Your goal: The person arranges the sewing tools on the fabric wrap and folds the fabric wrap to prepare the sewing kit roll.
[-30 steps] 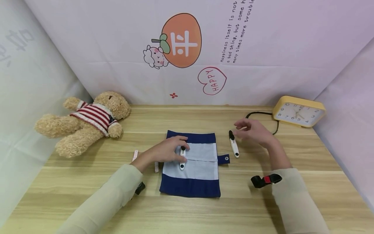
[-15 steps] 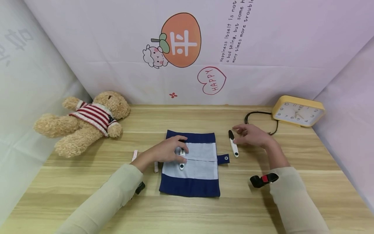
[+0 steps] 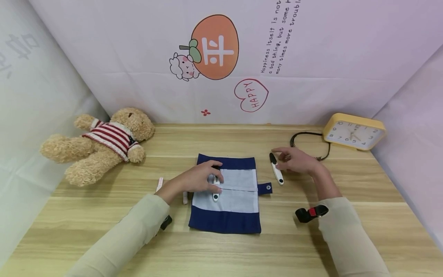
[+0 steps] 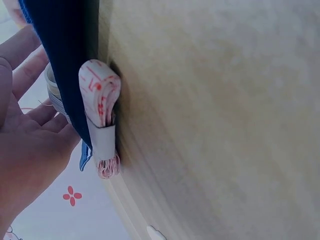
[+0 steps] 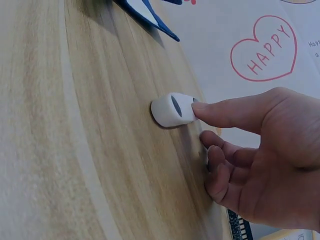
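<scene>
An opened navy cloth pouch with a pale lining lies flat in the head view. My left hand is over its left half, fingers loosely spread above a white tool with a dark dot, partly covered by the hand. Right of the pouch, a similar white tool with a black tip, like thread snips, lies on the table. My right hand has its thumb against the snips' side and its index finger by the black tip. In the right wrist view the thumb touches the snips while other fingers curl.
A folded tape measure sits against the pouch's left edge. A snap tab sticks out on its right. A teddy bear lies at back left; a yellow clock with a black cord stands at back right.
My right hand has come down and slightly left onto the snips beside the pouch, which shift a little. My left hand stays nearly still.
</scene>
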`<state>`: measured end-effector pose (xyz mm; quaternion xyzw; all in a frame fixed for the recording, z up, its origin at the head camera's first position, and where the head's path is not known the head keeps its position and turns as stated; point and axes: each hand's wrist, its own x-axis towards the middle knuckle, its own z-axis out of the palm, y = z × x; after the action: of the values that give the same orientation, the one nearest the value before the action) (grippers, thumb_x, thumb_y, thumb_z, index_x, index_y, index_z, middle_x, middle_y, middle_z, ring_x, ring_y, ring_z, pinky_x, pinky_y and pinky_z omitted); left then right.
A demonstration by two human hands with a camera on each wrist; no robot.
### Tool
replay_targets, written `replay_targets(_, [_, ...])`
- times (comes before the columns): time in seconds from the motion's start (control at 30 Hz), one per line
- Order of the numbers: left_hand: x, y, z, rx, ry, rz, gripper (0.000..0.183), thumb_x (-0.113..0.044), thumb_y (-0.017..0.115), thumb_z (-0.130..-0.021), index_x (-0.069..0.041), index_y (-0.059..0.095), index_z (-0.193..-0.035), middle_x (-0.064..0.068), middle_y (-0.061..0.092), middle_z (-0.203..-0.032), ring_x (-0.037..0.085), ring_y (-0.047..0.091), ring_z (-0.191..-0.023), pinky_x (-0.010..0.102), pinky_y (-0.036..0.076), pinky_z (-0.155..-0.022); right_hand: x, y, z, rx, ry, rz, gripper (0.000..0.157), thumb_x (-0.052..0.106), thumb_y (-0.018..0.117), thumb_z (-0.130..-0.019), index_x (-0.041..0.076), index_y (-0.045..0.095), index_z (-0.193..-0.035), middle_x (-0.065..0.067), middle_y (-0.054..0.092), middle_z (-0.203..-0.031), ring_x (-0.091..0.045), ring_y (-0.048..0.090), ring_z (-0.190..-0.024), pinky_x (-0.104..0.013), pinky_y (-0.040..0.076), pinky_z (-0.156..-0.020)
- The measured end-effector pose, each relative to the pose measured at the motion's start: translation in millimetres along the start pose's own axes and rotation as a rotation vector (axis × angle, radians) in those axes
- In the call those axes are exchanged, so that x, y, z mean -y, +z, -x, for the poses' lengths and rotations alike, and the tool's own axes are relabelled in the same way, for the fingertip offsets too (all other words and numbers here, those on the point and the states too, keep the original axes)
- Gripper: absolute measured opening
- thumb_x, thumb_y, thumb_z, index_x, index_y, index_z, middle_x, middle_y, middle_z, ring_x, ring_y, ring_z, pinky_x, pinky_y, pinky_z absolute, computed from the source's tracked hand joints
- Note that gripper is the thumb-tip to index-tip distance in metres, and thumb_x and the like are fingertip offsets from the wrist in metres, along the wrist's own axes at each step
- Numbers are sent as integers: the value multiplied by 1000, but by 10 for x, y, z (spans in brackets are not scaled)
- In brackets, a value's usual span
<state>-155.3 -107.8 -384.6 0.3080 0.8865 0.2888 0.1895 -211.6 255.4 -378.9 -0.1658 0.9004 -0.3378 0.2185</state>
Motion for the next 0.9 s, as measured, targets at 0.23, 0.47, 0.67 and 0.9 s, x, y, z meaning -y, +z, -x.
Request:
replay_targets(0.23, [9,1,-1,-2,0,-6,21,-26,81,-89,-18,75,-107,14,37,-159,38,35,-144,53,33,-114,50,29,-49,6,-6,54,56,19,65,-98,1,47,-147,-25,59,-125,-35,56,-107,-47,47,-87])
replay_targets(0.47, [16,6,-11,-4,1,-9,20,-27,81,-89,-18,75,-107,13,37,-158,37,35,-144,52,33,-114,34,46,-86,-12,-8,61,55,21,69,-97,-2,49,-143,-26,59,-123,-35,56,-107,-52,46,-92])
replay_targets(0.67, [17,9,-9,-4,3,-5,21,-26,81,-89,-18,75,-107,14,37,-158,38,36,-144,53,33,-114,21,73,-112,-43,9,51,50,18,70,-96,-7,50,-135,-20,54,-114,-31,51,-101,-44,44,-86])
replay_targets(0.9, [15,6,-4,-1,2,-6,21,-26,81,-89,-18,75,-107,14,37,-159,37,35,-144,52,33,-114,67,72,-87,-77,63,-45,50,16,70,-97,-8,45,-132,-20,52,-111,-28,52,-93,-37,46,-77])
